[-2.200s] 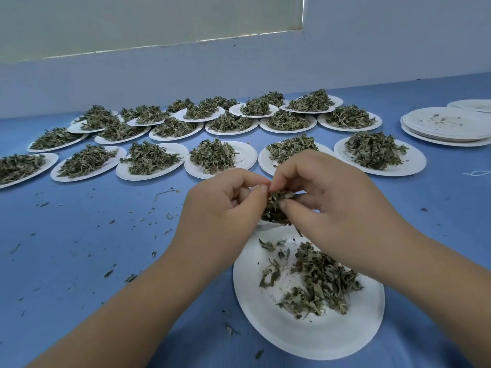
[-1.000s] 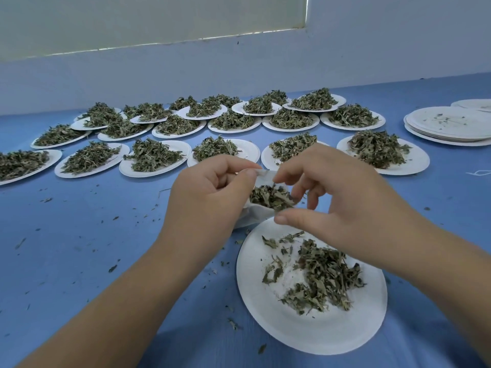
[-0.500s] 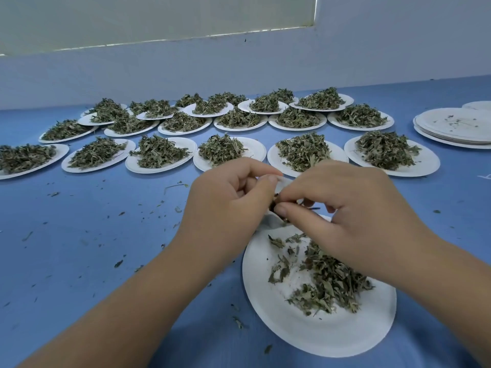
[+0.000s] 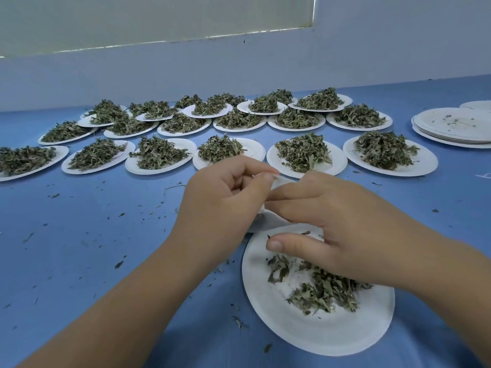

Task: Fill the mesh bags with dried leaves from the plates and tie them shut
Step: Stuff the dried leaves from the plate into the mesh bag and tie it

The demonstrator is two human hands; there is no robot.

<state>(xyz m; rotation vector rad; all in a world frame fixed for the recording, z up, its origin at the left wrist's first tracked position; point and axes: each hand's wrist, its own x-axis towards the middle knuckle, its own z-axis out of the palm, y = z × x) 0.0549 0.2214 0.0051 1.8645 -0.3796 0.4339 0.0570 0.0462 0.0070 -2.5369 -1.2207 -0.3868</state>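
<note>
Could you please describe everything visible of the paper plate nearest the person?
The nearest plate is round, white, seemingly paper, with a shallow rim. It lies flat on the blue table, mostly bare, a small loose heap of dried leaves right of centre. The right hand hangs over its far side; the mesh bag sits at its far rim.

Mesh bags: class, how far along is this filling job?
Done: a stack of emptied plates sits far right. In hand: the left hand pinches the mesh bag, the right hand touches it; the near plate holds some leaves. Left: rows of heaped plates; no tied bag shows.
</note>
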